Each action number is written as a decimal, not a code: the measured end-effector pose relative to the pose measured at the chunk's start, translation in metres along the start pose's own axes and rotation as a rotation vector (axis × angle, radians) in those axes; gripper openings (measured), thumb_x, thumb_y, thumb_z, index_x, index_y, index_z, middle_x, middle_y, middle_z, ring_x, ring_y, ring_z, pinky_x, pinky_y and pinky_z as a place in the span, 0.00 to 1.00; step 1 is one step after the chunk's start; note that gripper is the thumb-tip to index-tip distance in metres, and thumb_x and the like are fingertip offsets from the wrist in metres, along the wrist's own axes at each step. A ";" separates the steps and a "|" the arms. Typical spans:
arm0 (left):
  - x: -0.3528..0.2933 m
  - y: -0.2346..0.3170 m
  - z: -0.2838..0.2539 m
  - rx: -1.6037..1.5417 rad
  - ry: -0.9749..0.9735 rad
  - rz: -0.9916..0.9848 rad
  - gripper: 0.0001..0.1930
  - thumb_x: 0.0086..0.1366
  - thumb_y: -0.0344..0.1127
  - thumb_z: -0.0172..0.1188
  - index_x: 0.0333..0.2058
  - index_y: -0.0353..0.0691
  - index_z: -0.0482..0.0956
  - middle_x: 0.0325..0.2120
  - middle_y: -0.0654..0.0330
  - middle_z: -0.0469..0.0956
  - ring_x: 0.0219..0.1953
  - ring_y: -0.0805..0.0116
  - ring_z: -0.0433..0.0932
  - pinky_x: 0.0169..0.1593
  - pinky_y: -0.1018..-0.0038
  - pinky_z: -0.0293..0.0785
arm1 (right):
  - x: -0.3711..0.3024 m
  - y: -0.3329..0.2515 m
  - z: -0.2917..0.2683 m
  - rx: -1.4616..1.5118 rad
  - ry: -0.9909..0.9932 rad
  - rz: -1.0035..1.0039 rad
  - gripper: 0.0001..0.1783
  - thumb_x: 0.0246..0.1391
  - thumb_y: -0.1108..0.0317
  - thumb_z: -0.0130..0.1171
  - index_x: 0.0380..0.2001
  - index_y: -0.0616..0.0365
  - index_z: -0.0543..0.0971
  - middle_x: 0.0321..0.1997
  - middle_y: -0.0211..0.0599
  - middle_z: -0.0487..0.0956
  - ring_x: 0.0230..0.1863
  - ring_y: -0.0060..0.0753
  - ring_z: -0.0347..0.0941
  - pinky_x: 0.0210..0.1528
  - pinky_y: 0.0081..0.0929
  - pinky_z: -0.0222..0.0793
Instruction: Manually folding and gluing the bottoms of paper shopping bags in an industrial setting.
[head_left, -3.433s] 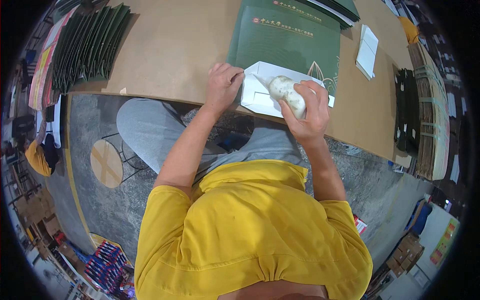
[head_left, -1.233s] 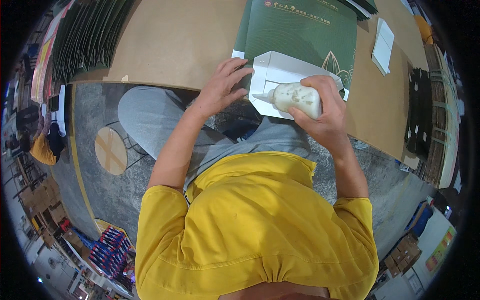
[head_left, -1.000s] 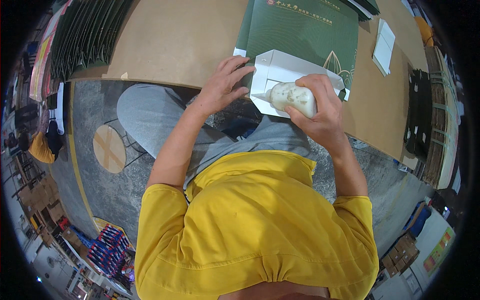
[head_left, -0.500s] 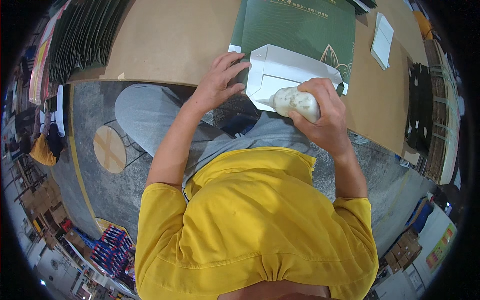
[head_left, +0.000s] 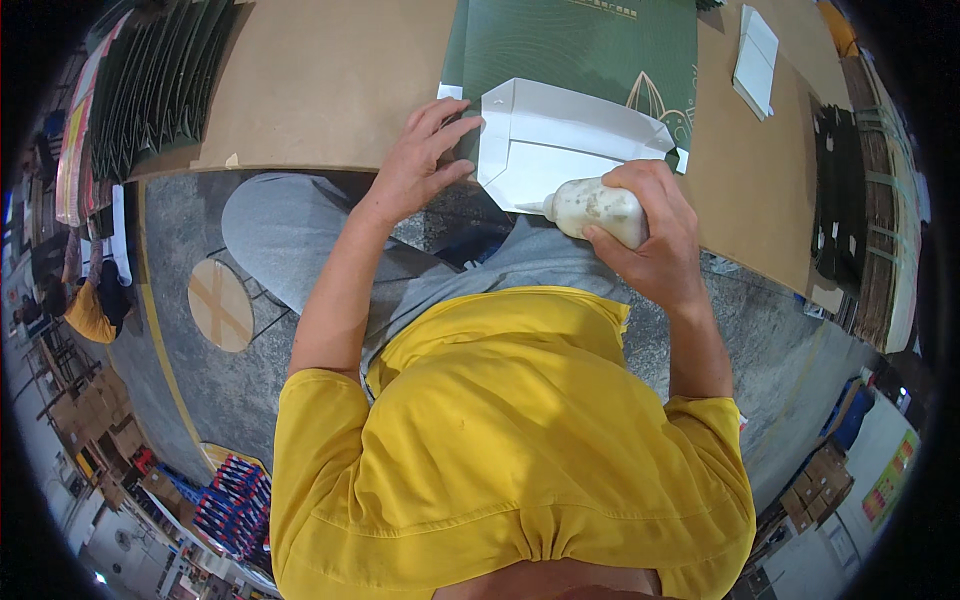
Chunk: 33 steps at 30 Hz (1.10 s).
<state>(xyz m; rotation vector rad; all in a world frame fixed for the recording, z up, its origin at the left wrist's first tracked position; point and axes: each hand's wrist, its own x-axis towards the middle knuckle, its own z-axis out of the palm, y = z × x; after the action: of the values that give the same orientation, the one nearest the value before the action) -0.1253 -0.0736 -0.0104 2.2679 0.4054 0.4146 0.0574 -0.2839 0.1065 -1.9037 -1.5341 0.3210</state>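
A green printed paper bag [head_left: 580, 50] lies flat on the table, its white bottom flaps [head_left: 565, 150] folded open toward me. My right hand [head_left: 660, 225] is closed around a plastic squeeze bottle [head_left: 597, 212] with whitish contents and smudges on its side. The bottle is tipped over sideways, and its pointed nozzle reaches left to the near edge of the white flaps. Whether anything comes out of the tip is too small to tell. At the left edge of the bag, my left hand [head_left: 420, 165] has its fingers spread, with the fingertips at the fold.
The brown table [head_left: 310, 80] ends just in front of my lap. Many dark green folded bags [head_left: 165, 80] stand at the left. A white paper stack [head_left: 756, 62] lies at the right, near dark bundles [head_left: 838, 200]. A round stool [head_left: 220, 305] stands on the floor.
The bag and both hands sit slightly farther left in the picture as the view shifts. The nozzle stays at the near flap edge, and the right hand keeps its hold on the bottle.
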 end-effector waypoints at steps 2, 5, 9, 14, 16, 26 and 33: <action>0.000 -0.001 0.000 0.035 0.003 -0.003 0.29 0.50 0.28 0.66 0.54 0.46 0.71 0.58 0.57 0.63 0.61 0.55 0.58 0.62 0.65 0.59 | -0.002 0.000 -0.003 -0.021 0.013 -0.017 0.25 0.32 0.74 0.70 0.38 0.57 0.74 0.39 0.42 0.73 0.40 0.42 0.73 0.42 0.31 0.71; 0.000 -0.001 0.000 0.007 -0.006 -0.008 0.29 0.50 0.29 0.65 0.54 0.46 0.72 0.58 0.57 0.63 0.62 0.55 0.57 0.63 0.65 0.58 | -0.008 0.005 -0.009 -0.021 0.017 0.023 0.25 0.32 0.73 0.70 0.39 0.56 0.74 0.38 0.42 0.74 0.40 0.42 0.73 0.41 0.31 0.71; 0.001 -0.001 -0.001 0.030 0.007 0.008 0.29 0.49 0.30 0.65 0.53 0.46 0.71 0.56 0.56 0.64 0.60 0.52 0.59 0.62 0.63 0.59 | -0.017 0.010 -0.018 -0.045 0.034 0.076 0.25 0.32 0.73 0.71 0.39 0.56 0.74 0.38 0.42 0.74 0.39 0.42 0.74 0.40 0.31 0.71; 0.003 0.004 -0.003 0.053 -0.007 0.002 0.28 0.50 0.29 0.64 0.53 0.46 0.72 0.57 0.57 0.64 0.61 0.54 0.58 0.62 0.64 0.59 | -0.031 0.017 -0.032 -0.089 0.055 0.193 0.24 0.34 0.68 0.68 0.39 0.52 0.74 0.40 0.39 0.73 0.41 0.44 0.73 0.42 0.33 0.71; 0.002 0.005 -0.004 0.037 -0.008 -0.021 0.29 0.50 0.29 0.64 0.53 0.46 0.72 0.57 0.58 0.64 0.61 0.55 0.58 0.63 0.64 0.58 | -0.036 0.018 -0.037 -0.089 0.064 0.235 0.23 0.34 0.68 0.68 0.39 0.52 0.74 0.40 0.39 0.73 0.41 0.43 0.73 0.42 0.33 0.71; 0.003 0.005 -0.004 0.058 -0.024 -0.031 0.28 0.50 0.30 0.64 0.53 0.45 0.72 0.58 0.56 0.63 0.61 0.54 0.58 0.63 0.64 0.56 | -0.058 0.028 -0.055 -0.148 0.137 0.320 0.24 0.33 0.73 0.72 0.38 0.54 0.75 0.39 0.37 0.74 0.38 0.35 0.74 0.38 0.28 0.71; 0.003 0.001 -0.002 0.045 -0.023 -0.029 0.28 0.51 0.31 0.63 0.53 0.45 0.72 0.58 0.55 0.63 0.61 0.54 0.58 0.63 0.63 0.56 | -0.070 0.036 -0.063 -0.154 0.180 0.374 0.25 0.31 0.71 0.71 0.38 0.54 0.75 0.39 0.38 0.74 0.39 0.41 0.74 0.40 0.31 0.71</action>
<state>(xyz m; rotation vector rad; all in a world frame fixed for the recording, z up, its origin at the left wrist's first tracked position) -0.1234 -0.0720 -0.0083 2.3053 0.4391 0.3677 0.1012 -0.3742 0.1170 -2.2746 -1.1098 0.1894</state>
